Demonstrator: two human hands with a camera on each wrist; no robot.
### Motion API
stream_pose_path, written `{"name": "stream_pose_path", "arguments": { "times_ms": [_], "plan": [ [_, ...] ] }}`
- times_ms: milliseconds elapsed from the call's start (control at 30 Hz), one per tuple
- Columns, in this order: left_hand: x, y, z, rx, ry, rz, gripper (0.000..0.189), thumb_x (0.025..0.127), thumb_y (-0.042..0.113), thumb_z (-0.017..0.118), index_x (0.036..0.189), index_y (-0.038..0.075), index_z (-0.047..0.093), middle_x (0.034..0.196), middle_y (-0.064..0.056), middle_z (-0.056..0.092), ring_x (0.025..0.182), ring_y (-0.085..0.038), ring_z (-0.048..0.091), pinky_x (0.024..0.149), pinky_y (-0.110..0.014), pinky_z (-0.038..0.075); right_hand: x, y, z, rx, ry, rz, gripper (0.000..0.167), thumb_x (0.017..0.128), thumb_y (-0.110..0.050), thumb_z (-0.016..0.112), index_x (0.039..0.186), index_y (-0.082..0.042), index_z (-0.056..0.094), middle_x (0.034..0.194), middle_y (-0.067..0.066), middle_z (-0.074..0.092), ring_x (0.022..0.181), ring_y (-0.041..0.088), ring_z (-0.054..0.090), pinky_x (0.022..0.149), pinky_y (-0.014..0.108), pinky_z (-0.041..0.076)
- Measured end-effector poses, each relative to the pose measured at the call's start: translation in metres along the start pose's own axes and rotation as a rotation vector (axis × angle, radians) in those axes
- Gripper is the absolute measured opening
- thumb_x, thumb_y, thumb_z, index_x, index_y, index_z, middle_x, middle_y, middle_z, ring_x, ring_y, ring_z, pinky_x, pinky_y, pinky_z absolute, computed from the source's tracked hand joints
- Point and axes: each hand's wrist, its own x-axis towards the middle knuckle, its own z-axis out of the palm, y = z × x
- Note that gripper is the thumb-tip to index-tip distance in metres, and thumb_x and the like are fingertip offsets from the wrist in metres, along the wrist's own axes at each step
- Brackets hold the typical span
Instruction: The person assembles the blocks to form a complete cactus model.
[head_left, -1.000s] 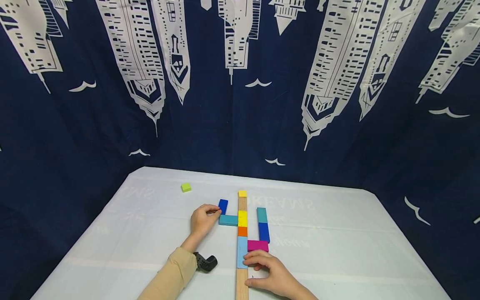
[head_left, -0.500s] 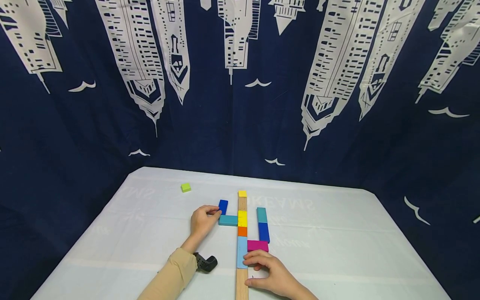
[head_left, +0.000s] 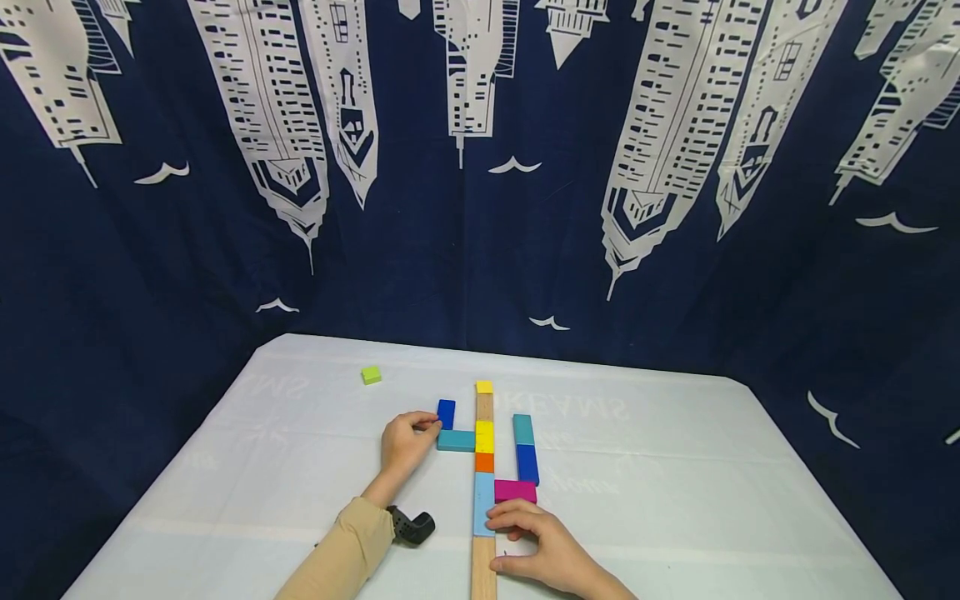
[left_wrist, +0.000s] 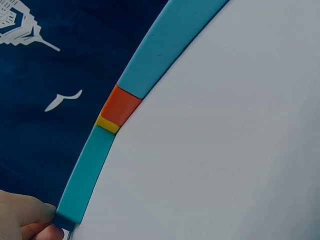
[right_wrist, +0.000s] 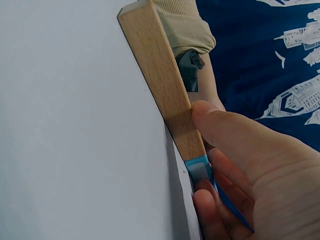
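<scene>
My left hand [head_left: 403, 442] has its thumb and forefinger at the near left side of a dark blue block [head_left: 447, 412], appearing to pinch it. That block meets a teal block [head_left: 457, 441], which joins a central row of yellow [head_left: 485, 437], orange [head_left: 484, 462], light blue [head_left: 484, 500] and bare wood [head_left: 483, 571] blocks. Beside the row lies my right hand [head_left: 543, 546]. Its fingertips touch the light blue block's edge and its thumb rests on the wooden one, plain in the right wrist view. A magenta block [head_left: 515, 492] sits just beyond its fingers.
Another teal block [head_left: 523, 429] and dark blue block [head_left: 527, 464] stand end to end right of the row. Toward the back left lies a lime green block [head_left: 371, 375]. A dark blue skyline-print cloth [head_left: 465, 250] hangs behind the white table [head_left: 675, 483].
</scene>
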Motion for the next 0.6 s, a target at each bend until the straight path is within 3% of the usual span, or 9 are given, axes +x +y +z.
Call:
{"name": "stream_pose_path", "arguments": {
  "times_ms": [600],
  "plan": [
    [0.0005, -0.0001, 0.0007, -0.005, -0.017, -0.016, 0.011, 0.077, 0.019, 0.074, 0.085, 0.011, 0.076, 0.07, 0.007, 0.064, 0.074, -0.014, 0.06, 0.071, -0.034, 0.046, 0.0, 0.0002, 0.0001, -0.003, -0.002, 0.016, 0.033, 0.078, -0.012, 0.076, 0.107, 0.0, 0.065, 0.113, 0.017, 0.06, 0.097, 0.02, 0.057, 0.079, 0.028, 0.053]
  ]
}}
